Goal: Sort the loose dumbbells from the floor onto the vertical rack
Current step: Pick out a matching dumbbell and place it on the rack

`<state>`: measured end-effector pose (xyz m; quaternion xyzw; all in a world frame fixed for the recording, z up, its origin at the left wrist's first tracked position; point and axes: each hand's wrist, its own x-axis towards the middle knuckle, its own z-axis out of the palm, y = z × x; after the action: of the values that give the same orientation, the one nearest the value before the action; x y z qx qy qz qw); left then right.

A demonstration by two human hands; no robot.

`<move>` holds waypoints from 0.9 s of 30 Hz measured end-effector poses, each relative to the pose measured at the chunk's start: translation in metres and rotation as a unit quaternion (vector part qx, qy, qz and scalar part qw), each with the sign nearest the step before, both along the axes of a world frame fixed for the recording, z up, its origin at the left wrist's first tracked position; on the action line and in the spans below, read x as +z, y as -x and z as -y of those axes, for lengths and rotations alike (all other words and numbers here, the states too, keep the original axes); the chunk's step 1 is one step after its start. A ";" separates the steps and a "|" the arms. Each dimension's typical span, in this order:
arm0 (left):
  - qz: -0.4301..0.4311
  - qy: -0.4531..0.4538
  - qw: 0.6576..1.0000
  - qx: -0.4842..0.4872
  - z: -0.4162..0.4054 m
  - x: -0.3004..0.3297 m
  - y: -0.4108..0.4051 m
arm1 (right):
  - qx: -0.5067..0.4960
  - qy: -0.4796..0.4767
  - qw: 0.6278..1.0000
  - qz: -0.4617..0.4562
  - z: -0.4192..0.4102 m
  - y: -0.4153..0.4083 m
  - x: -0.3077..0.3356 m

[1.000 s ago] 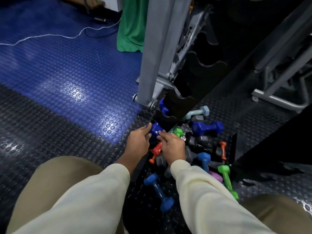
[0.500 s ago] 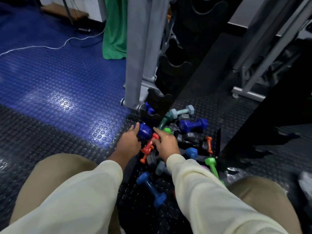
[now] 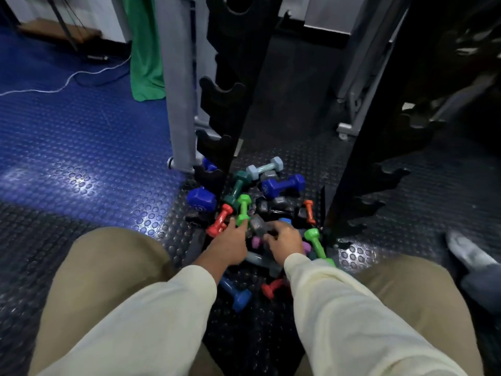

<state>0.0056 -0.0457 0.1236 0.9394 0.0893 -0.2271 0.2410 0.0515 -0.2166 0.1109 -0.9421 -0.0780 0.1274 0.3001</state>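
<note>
Head camera looks down at a pile of small dumbbells (image 3: 260, 210) on the dark bumpy floor (image 3: 81, 240), right at the foot of the tall black rack (image 3: 225, 109). Just in front of the rack, the left hand (image 3: 230, 246) touches the near end of a bright green dumbbell (image 3: 243, 210) with its fingers spread a little, and a red dumbbell (image 3: 220, 221) lies just beside it. A bit farther from the rack, the right hand (image 3: 284, 241) curls over a gray dumbbell (image 3: 257, 226), but I cannot tell if its fingers hold it tight.
</note>
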 end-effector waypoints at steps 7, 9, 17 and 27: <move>-0.015 -0.003 0.998 -0.059 0.046 0.004 -0.015 | -0.078 0.014 0.994 -0.078 0.059 0.014 -0.003; -0.017 -0.001 0.997 -0.078 0.061 0.001 -0.020 | -0.100 0.009 0.992 -0.076 0.076 0.017 -0.003; -0.052 0.015 0.995 -0.086 0.088 -0.017 -0.033 | -0.156 -0.010 0.983 -0.093 0.113 0.023 -0.013; -0.058 0.038 0.998 0.001 0.061 -0.046 -0.041 | -0.116 -0.036 0.985 -0.125 0.081 0.000 -0.038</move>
<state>0.0466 -0.1070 0.0778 0.9149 0.0952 -0.2837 0.2709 0.0513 -0.2976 0.0724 -0.9100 0.0653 0.2051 0.3543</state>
